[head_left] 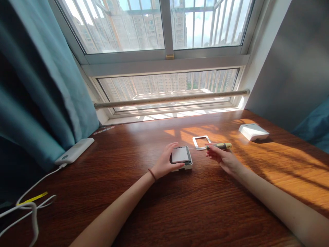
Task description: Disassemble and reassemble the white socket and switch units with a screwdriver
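Note:
On the wooden table lies a small square white device (180, 155), which looks like a wall switch, with a white panel and a dark inner edge. My left hand (166, 159) is closed around its left side, thumb along the near edge and fingers at the far edge. A screwdriver (219, 146) with a yellow and grey handle is in my right hand (223, 158). Its thin shaft points left, and the tip is at the device's right far edge; whether it touches cannot be made out. Behind the shaft lies a white square frame (195, 142), flat on the table.
A white box-like piece (254, 131) sits on the table (164, 212) at the right. At the left, a white power strip or adapter (75, 151) has a white cable (34, 219) beside a yellow strip (33, 198). A blue curtain (51, 75) and a barred window border the table.

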A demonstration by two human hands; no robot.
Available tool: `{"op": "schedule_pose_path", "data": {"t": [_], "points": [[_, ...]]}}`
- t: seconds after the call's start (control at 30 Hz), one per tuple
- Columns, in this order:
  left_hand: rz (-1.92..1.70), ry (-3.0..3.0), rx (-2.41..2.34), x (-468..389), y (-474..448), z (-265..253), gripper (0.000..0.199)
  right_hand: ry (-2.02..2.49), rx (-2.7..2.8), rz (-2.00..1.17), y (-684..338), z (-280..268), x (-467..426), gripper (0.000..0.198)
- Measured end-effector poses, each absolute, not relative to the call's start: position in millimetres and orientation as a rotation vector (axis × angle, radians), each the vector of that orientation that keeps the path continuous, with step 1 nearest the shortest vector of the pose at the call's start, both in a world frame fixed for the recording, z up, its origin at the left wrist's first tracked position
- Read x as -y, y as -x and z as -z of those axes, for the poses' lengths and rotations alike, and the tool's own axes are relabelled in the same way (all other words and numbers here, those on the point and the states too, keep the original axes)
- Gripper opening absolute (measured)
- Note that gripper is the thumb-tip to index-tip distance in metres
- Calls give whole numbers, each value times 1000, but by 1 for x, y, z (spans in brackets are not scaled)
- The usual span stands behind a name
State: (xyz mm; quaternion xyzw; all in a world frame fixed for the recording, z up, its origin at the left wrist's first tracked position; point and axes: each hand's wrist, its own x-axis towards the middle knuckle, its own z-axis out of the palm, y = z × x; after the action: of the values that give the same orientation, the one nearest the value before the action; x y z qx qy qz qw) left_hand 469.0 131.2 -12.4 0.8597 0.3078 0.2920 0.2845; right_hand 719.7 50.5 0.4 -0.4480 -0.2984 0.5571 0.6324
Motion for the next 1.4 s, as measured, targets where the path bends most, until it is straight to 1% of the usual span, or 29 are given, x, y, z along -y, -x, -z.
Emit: {"op": "schedule_pose_path", "data": {"t": [0.3, 0.57, 0.8, 1.1, 1.23, 1.33, 1.4], "points": [[-811, -2361, -852, -124, -475, 17, 60, 1072, 780, -1148, -714, 2, -46, 21], [-774, -2367, -858, -114, -472, 11, 60, 1092, 888, -1116, -710, -1, -41, 22], [-765, -2369, -862, -112, -472, 12, 59, 1203, 1328, -882, -710, -12, -30, 17], [-738, -2382, -835, -111, -473, 11, 59, 1109, 978, -1028, -708, -6, -38, 20], [-747, -2382, -831, -111, -472, 12, 57, 1106, 786, -1176, -712, 0, -43, 21], [-737, -2384, -835, -112, -472, 13, 57, 1135, 633, -1325, -717, 8, -49, 17], [-727, -2387, -836, -112, -472, 13, 57, 1133, 594, -1370, -720, 15, -53, 12]]}}
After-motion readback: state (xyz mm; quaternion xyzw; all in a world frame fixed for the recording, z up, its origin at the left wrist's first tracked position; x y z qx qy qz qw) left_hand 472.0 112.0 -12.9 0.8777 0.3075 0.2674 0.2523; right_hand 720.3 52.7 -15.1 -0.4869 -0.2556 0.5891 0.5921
